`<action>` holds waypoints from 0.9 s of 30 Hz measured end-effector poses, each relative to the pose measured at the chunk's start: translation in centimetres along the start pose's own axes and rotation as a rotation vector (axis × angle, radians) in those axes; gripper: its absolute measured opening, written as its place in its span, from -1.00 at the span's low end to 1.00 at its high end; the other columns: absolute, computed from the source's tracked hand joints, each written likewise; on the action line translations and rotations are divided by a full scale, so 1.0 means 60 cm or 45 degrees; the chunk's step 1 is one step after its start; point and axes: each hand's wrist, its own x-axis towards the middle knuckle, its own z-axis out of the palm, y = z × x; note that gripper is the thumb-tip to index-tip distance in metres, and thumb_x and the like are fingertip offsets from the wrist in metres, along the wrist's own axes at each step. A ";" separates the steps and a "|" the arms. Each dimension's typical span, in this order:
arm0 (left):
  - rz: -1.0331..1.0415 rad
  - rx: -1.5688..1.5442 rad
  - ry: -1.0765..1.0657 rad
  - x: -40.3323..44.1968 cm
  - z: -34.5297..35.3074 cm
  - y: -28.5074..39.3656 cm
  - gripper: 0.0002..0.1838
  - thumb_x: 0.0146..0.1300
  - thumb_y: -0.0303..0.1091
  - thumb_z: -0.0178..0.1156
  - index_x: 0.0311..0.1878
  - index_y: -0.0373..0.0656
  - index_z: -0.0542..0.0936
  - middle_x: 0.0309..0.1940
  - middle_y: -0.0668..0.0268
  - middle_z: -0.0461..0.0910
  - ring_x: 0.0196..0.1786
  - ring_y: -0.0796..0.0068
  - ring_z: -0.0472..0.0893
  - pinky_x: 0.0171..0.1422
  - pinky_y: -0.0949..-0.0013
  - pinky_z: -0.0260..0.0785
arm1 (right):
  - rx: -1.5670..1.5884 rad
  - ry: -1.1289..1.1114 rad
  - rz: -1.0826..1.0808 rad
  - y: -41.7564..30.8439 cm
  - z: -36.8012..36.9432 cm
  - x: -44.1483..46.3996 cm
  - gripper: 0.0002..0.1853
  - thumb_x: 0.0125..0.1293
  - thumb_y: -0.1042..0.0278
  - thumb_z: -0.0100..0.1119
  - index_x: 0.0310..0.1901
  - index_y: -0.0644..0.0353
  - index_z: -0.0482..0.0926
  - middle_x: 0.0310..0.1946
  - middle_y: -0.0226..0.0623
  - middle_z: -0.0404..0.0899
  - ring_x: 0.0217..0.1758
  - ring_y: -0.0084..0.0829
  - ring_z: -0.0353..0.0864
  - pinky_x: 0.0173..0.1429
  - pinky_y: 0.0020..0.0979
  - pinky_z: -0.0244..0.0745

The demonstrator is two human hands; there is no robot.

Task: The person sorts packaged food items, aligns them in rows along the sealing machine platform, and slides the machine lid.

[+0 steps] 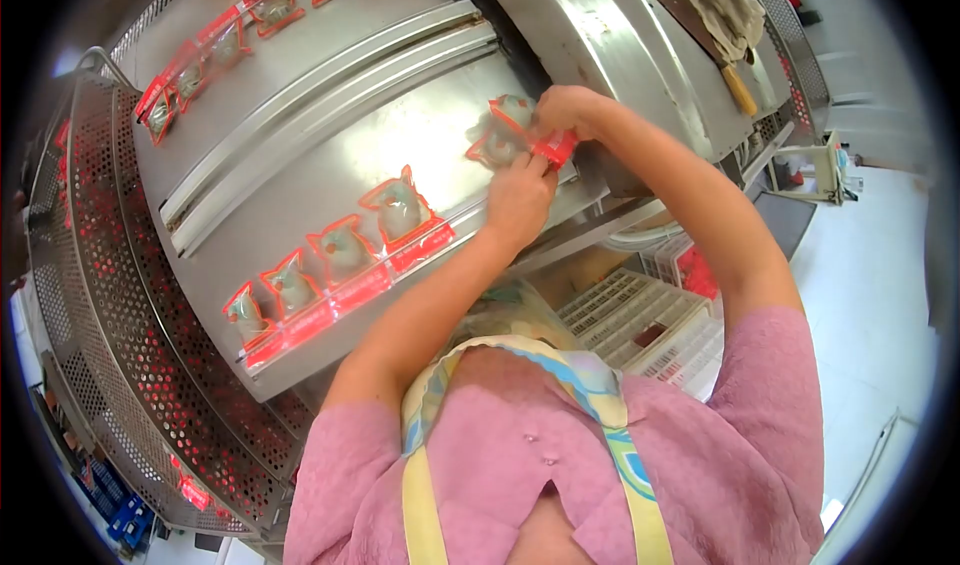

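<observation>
While the left hand (520, 202) and right hand (566, 112) seem pinched on two packets (499, 149) not in line yet, four packets (344, 251) sit lined up left of both.

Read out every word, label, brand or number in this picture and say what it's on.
No text can be read.
Red strips along the row of packets: pale marks, too small to read.
Red strip between the left hand and right hand: too blurred to read.
Elsewhere: nothing legible.
</observation>
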 end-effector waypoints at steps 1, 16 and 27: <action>0.009 -0.007 0.004 0.002 0.000 0.001 -0.92 -0.08 -0.46 0.14 -0.46 -0.17 0.59 -0.32 0.27 0.49 -0.20 0.28 0.49 -0.28 0.24 0.39 | -0.147 -0.059 -0.097 0.035 -0.004 0.047 -0.71 -0.04 0.47 0.33 -0.19 0.11 0.65 -0.29 -0.20 0.63 -0.22 -0.20 0.61 -0.16 -0.29 0.52; 0.034 0.007 -0.070 -0.008 0.006 0.008 -0.84 -0.01 -0.45 0.17 -0.30 -0.13 0.59 -0.23 0.29 0.49 -0.16 0.23 0.52 -0.19 0.21 0.46 | -0.377 0.367 0.053 -0.033 -0.001 -0.051 -0.66 0.11 0.26 0.27 -0.08 0.21 0.63 -0.24 -0.11 0.65 -0.16 -0.21 0.64 -0.05 -0.29 0.51; -1.290 -1.084 0.080 -0.035 -0.101 -0.008 -0.59 0.25 -0.11 0.21 0.00 -0.22 0.49 -0.16 0.22 0.56 -0.19 0.37 0.57 -0.12 0.31 0.41 | 0.446 0.196 -0.235 -0.024 0.029 -0.069 -0.58 0.21 0.19 0.27 0.01 0.33 0.55 -0.28 -0.25 0.62 -0.25 -0.44 0.55 -0.14 -0.40 0.44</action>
